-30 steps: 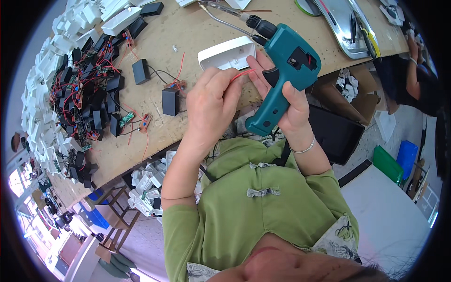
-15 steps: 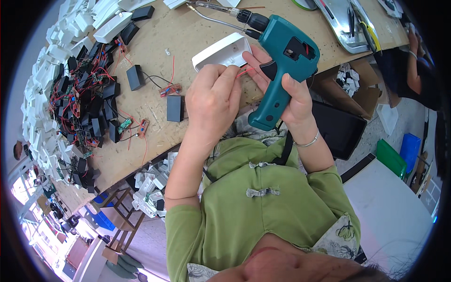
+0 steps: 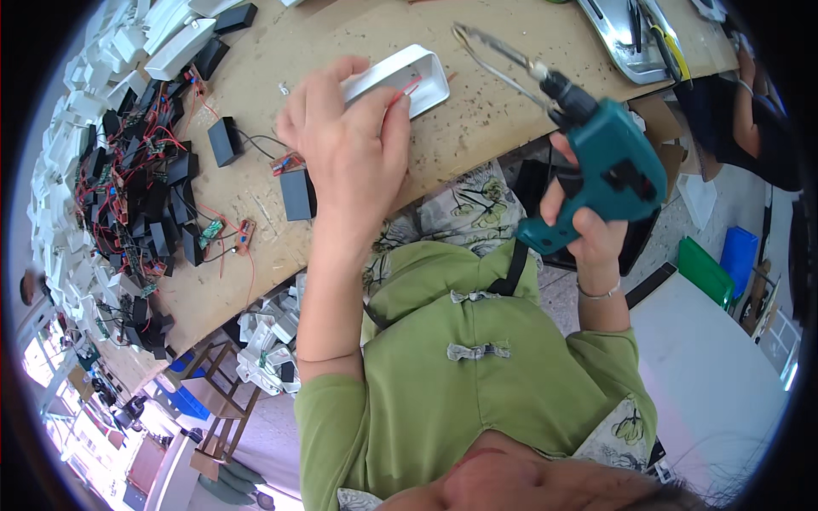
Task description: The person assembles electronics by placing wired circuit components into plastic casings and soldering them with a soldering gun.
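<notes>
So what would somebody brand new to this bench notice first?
Probably the teal soldering gun, held in the right hand right of centre. Next, the left hand pinching a red wire at an open white case on the table. Then the heap of black boxes at left, with white cases piled beside it.

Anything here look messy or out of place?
Yes: the tangled heap of black rectangular boxes and red wires on the left, lying at odd angles. Dark specks and a small white scrap litter the tan wooden bench. The white plastic case by the left hand shows no obvious damage.
</notes>
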`<state>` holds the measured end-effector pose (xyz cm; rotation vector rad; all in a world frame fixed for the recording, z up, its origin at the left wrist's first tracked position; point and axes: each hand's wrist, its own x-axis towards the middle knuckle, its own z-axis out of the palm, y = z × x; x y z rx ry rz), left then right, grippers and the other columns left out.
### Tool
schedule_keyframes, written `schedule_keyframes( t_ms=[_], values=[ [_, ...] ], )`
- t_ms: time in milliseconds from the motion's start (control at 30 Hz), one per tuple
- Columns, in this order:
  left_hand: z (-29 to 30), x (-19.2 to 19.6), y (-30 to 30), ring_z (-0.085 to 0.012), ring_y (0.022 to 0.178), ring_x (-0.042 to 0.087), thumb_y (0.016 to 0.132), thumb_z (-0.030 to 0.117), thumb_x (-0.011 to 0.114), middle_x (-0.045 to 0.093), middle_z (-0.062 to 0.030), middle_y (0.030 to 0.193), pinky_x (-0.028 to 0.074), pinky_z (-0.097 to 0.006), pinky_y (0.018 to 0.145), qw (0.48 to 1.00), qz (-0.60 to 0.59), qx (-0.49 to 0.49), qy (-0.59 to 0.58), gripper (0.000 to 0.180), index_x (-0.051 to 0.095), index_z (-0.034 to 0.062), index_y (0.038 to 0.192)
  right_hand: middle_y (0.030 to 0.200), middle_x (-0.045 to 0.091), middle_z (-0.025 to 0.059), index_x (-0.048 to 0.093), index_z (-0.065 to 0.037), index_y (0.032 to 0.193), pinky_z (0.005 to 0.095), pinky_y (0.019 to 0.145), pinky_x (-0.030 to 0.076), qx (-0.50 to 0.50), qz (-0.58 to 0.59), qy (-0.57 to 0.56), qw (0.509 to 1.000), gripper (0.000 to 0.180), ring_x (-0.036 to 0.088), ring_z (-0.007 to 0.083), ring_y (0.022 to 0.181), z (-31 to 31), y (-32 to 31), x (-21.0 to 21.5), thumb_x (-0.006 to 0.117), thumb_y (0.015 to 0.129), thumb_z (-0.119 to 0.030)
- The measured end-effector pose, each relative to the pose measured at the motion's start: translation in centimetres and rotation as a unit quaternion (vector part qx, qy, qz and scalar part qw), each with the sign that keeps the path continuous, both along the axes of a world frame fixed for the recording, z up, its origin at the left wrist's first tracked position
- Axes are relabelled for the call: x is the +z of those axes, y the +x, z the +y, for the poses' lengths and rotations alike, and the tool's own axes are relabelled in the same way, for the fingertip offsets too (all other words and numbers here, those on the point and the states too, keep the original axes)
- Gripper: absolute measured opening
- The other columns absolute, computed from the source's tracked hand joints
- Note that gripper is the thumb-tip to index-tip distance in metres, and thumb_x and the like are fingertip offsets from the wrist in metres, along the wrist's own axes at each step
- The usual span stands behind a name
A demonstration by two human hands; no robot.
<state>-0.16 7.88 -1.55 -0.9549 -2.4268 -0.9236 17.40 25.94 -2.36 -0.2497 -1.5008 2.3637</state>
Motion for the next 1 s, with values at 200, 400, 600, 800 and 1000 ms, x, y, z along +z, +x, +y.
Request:
schedule_keyframes(
  t_ms=[200, 400, 600, 800, 1000],
  values=[
    [0.5, -0.8, -1.0, -0.0236, 0.094, 0.053, 0.071, 0.013, 0.069, 0.058, -0.0029, 0.103, 0.030, -0.041, 0.085, 0.999, 0.004, 0.002, -0.033, 0.006, 0.067, 0.0071, 0.072, 0.116, 0.058, 0.0172, 0.044, 0.008, 0.128, 0.0278, 0.061, 0.049, -0.012, -0.152, 0.114, 0.982, 0.072, 0.060, 0.0156, 0.069, -1.1, 3.7, 0.8, 0.078, 0.072, -0.021],
    [1.3, -0.7, -0.5, -0.0229, 0.093, 0.053, 0.071, 0.013, 0.068, 0.057, -0.0019, 0.099, 0.031, -0.047, 0.086, 0.995, 0.053, 0.035, -0.075, 0.008, 0.065, 0.0079, 0.066, 0.087, 0.062, 0.0078, 0.050, 0.004, 0.121, 0.0265, 0.066, 0.048, 0.058, -0.168, 0.193, 0.965, 0.051, 0.057, 0.0134, 0.074, -0.2, 3.4, 0.8, 0.073, 0.077, -0.007],
    [1.6, -0.5, -0.3, -0.0230, 0.091, 0.051, 0.070, 0.012, 0.067, 0.056, -0.0022, 0.096, 0.030, -0.049, 0.087, 0.992, 0.068, 0.045, -0.091, 0.008, 0.064, 0.0077, 0.064, 0.082, 0.062, 0.0080, 0.048, 0.008, 0.122, 0.0245, 0.063, 0.049, 0.048, -0.146, 0.233, 0.960, 0.056, 0.059, 0.0120, 0.071, -0.1, 2.9, -0.1, 0.076, 0.074, -0.002],
    [1.9, -0.4, -0.3, -0.0233, 0.090, 0.051, 0.068, 0.012, 0.066, 0.056, -0.0033, 0.095, 0.030, -0.048, 0.087, 0.991, 0.066, 0.051, -0.101, 0.007, 0.064, 0.0066, 0.065, 0.085, 0.063, 0.0069, 0.044, 0.009, 0.128, 0.0230, 0.066, 0.048, 0.048, -0.187, 0.251, 0.948, 0.066, 0.058, 0.0100, 0.072, -0.1, 2.6, -0.3, 0.077, 0.072, -0.002],
    [2.0, -0.4, -0.2, -0.0234, 0.090, 0.051, 0.068, 0.011, 0.066, 0.055, -0.0040, 0.095, 0.031, -0.045, 0.085, 0.992, 0.065, 0.053, -0.098, 0.007, 0.063, 0.0058, 0.065, 0.099, 0.063, 0.0077, 0.045, 0.007, 0.128, 0.0232, 0.071, 0.048, 0.060, -0.195, 0.270, 0.941, 0.067, 0.058, 0.0105, 0.077, 0.1, 2.1, 0.1, 0.078, 0.071, -0.003]
  ],
)
